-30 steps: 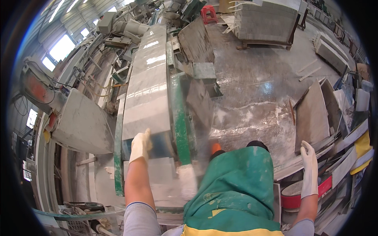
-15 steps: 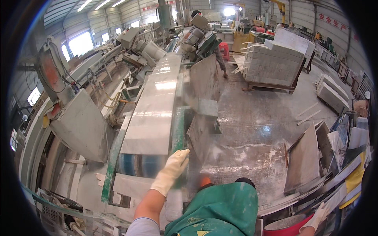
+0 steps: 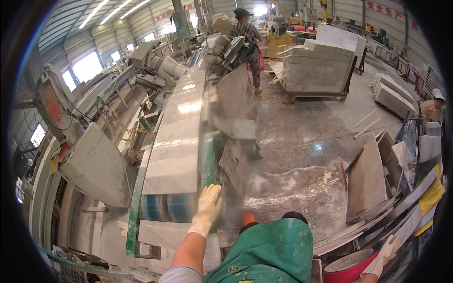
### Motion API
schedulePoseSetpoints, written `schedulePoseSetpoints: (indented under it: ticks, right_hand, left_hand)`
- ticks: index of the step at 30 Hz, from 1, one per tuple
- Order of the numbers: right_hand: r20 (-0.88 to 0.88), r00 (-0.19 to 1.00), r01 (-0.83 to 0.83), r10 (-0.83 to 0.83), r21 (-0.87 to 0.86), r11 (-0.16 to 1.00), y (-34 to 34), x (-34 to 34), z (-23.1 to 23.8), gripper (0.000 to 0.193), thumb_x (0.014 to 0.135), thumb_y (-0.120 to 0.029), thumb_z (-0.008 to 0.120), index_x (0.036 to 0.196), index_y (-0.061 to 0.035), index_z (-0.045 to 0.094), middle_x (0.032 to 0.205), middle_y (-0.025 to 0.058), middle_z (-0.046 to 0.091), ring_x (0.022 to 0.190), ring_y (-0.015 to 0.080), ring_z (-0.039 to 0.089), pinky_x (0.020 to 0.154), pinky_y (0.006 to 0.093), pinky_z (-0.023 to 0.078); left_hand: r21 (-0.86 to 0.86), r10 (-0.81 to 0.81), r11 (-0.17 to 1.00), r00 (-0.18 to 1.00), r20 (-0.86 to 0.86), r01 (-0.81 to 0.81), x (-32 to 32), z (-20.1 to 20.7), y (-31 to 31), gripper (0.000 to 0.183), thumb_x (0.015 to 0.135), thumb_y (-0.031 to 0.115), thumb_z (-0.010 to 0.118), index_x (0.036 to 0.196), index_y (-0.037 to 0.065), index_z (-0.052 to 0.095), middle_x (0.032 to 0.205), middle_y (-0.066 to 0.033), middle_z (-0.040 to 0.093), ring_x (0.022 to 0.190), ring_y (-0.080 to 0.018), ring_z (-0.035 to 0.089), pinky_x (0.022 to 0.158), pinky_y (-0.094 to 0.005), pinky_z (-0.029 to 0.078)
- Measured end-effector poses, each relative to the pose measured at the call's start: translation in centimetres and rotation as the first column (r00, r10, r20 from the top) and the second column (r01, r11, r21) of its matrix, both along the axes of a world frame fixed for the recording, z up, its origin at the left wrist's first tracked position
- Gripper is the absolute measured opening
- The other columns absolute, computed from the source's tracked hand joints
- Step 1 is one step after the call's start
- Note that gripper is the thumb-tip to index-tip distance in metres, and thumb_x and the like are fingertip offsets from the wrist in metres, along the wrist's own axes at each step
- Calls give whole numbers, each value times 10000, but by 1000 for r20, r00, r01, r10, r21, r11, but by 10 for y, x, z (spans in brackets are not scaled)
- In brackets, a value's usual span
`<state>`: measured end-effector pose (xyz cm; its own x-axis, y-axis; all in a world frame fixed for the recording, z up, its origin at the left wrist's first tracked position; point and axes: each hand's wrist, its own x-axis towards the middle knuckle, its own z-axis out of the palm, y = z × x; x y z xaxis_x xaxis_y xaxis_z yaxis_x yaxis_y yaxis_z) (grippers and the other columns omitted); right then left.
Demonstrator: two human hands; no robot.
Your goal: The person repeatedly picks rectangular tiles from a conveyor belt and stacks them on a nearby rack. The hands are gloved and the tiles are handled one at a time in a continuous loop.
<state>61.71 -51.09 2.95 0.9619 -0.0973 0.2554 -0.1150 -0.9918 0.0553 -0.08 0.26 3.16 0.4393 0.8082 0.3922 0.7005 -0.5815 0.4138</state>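
My left hand (image 3: 207,207), in a cream rubber glove, reaches forward with fingers stretched out. It is over the green side rail (image 3: 211,160) of a conveyor, just right of the near end of a long pale stone slab (image 3: 172,160). Whether it touches the rail I cannot tell. Below the slab's near edge a blue roller (image 3: 181,208) shows. Out at the lower right, my gloved right hand (image 3: 384,257) has its fingers extended beside long pale strips (image 3: 410,228), above a red-rimmed tub (image 3: 351,264). I see nothing held in either hand.
A wet floor (image 3: 302,141) runs right of the conveyor. Stone boards (image 3: 365,186) lean at the right, and stacked pale blocks (image 3: 311,70) stand on a pallet beyond. One person (image 3: 247,42) is by the far machine; another (image 3: 430,108) is at the far right.
The view has tilted up and turned slightly right, showing more of both people. My left hand has drawn back a little from the slab's corner; my right hand stays by the strips.
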Motion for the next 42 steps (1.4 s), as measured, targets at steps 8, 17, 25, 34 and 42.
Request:
schedulePoseSetpoints:
  ticks: [8,17,25,34,42]
  right_hand:
    - [35,999,-28,29,-18,999,-9,-1,-10,638,1039,-555,435,1533,-152,457,1581,80,446,1483,299,364,1088,683,349]
    - [94,992,-88,89,-20,996,-6,-15,-8,615,1037,-530,465,1508,-134,489,1542,106,490,1451,312,409,1080,629,396]
    - [125,984,-123,125,-27,992,-11,-18,-17,590,1037,-503,480,1487,-123,511,1510,144,516,1417,332,449,1088,594,399]
    - [112,984,-150,142,72,986,10,-58,7,588,1021,-465,513,1492,-113,494,1527,174,484,1431,355,423,1120,612,346]
    - [118,985,-140,129,93,986,23,-79,17,607,987,-445,561,1471,-83,512,1507,183,504,1427,348,424,1169,540,309]
  left_hand:
    - [12,4,1000,1000,-1,-4,-1,-4,2,435,877,87,679,1299,39,583,1333,-225,616,1317,-399,528,1185,-464,353]
    - [24,2,1000,1000,9,-2,-1,-5,2,426,875,84,678,1289,41,588,1325,-224,621,1306,-402,535,1179,-467,360]
    - [33,12,999,1000,6,-12,-1,-5,2,408,877,86,678,1275,37,599,1318,-209,629,1301,-400,540,1173,-458,367]
    - [40,24,999,1000,-16,-23,-2,-6,3,424,855,99,709,1270,49,637,1336,-173,642,1321,-367,545,1172,-466,373]
    - [1,1,1000,1000,-6,-1,-1,-1,2,386,911,114,658,1284,22,635,1335,-205,635,1332,-380,528,1194,-447,346]
